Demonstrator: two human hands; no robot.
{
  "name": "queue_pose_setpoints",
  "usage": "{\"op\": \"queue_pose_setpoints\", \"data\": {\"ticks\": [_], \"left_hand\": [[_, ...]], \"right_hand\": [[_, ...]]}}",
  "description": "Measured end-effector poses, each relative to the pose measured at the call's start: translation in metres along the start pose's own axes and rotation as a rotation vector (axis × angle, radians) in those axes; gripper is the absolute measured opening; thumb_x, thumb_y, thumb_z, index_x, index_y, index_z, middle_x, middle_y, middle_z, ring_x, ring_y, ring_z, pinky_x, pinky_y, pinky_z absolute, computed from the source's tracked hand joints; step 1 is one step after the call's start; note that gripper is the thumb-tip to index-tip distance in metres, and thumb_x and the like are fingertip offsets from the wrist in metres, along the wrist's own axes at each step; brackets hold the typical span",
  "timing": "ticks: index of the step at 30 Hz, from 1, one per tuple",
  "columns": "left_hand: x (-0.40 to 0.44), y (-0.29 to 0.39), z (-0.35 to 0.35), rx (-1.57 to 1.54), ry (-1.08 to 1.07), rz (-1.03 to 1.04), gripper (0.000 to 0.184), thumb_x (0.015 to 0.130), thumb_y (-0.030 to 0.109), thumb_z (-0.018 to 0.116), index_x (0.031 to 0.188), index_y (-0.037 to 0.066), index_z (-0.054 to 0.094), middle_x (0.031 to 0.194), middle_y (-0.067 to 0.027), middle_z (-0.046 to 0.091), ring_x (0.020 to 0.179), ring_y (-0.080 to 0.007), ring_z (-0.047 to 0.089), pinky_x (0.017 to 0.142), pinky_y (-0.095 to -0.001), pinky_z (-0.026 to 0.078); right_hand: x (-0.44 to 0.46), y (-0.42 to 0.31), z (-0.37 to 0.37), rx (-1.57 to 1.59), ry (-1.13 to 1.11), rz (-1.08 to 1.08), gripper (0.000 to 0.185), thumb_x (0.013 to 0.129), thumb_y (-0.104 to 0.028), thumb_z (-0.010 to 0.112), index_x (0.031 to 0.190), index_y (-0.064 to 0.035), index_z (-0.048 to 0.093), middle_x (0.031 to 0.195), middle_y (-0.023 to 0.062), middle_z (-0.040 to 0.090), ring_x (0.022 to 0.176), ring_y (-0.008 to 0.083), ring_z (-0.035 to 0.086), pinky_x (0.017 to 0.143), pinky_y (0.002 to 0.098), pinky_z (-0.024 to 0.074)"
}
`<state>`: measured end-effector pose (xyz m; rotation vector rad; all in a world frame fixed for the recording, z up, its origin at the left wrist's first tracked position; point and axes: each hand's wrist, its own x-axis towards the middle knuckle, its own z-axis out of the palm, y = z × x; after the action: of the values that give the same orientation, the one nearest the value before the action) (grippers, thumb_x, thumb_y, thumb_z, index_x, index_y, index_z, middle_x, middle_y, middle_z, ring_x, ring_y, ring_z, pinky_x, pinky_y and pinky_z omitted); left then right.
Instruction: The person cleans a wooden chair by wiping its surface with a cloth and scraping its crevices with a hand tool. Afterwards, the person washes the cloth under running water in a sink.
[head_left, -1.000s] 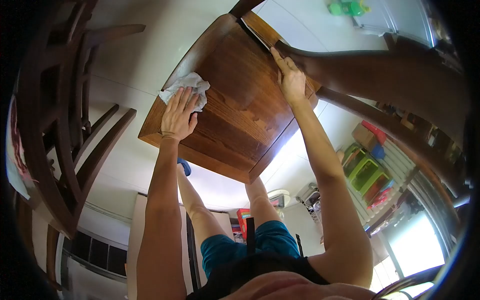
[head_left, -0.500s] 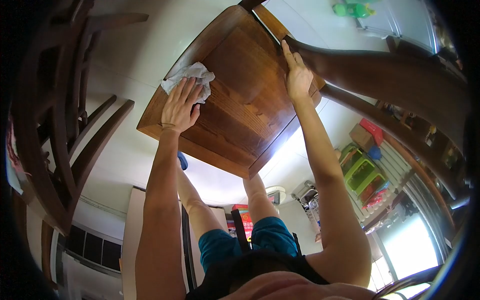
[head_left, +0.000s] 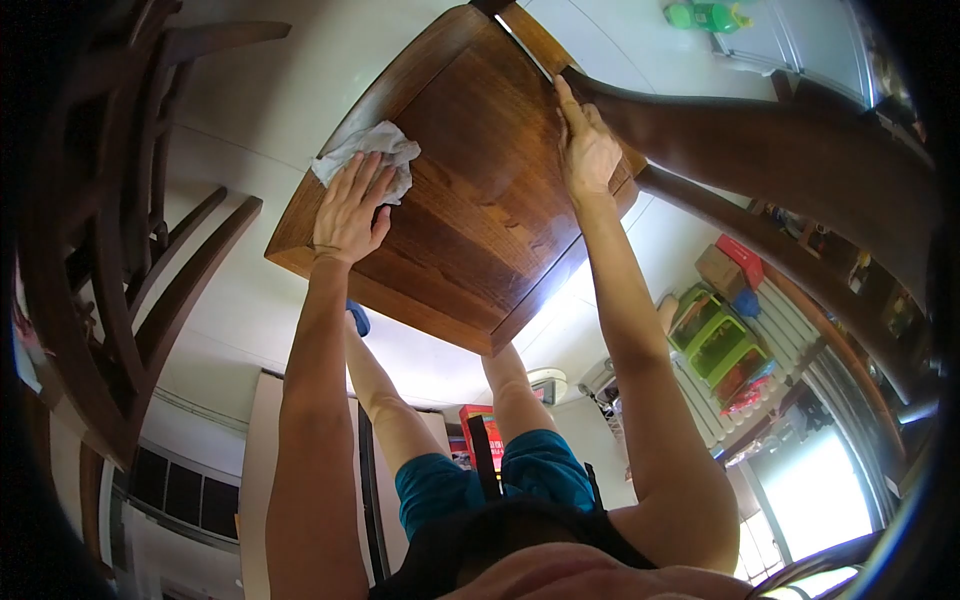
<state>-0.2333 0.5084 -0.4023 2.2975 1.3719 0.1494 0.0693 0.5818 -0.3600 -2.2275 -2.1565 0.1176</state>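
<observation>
A brown wooden chair seat [head_left: 470, 200] fills the middle of the head view, its backrest [head_left: 760, 135] stretching off to the right. On the seat's left part lies a crumpled white cloth [head_left: 398, 150]. My left hand [head_left: 350, 205] rests flat over this cloth, fingers stretched out and pressing it against the wood. Across the seat's right edge, close to the backrest, is my right hand [head_left: 588, 150]. Its index finger points along the edge while the other fingers curl over it, and their tips are hidden.
More dark wooden chairs [head_left: 120, 230] stand at the left. A green bottle [head_left: 705, 17] is at the top right. Green baskets [head_left: 722, 350] sit on a slatted rack at the right. My legs [head_left: 395, 410] are just below the seat's front edge.
The seat and both hands appear slightly farther left in view. My left hand and the cloth have slid a little left over the seat. My right hand keeps its place on the edge.
</observation>
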Motion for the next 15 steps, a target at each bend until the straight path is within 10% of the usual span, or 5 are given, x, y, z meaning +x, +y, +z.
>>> {"op": "queue_pose_setpoints", "data": {"ticks": [15], "left_hand": [[0.002,0.001,0.000,-0.018,-0.035,0.008,0.054,0.072,0.015,0.055,0.124,0.006,0.041,0.135,-0.0150,0.031,0.126,-0.0342,0.026,0.102,-0.0449,0.024]], "right_hand": [[0.006,0.011,-0.001,0.037,-0.024,-0.045,0.067,0.071,0.004,0.050,0.126,-0.0343,0.044,0.077,0.0072,0.060,0.065,0.0242,0.061,0.058,0.0370,0.0502]]}}
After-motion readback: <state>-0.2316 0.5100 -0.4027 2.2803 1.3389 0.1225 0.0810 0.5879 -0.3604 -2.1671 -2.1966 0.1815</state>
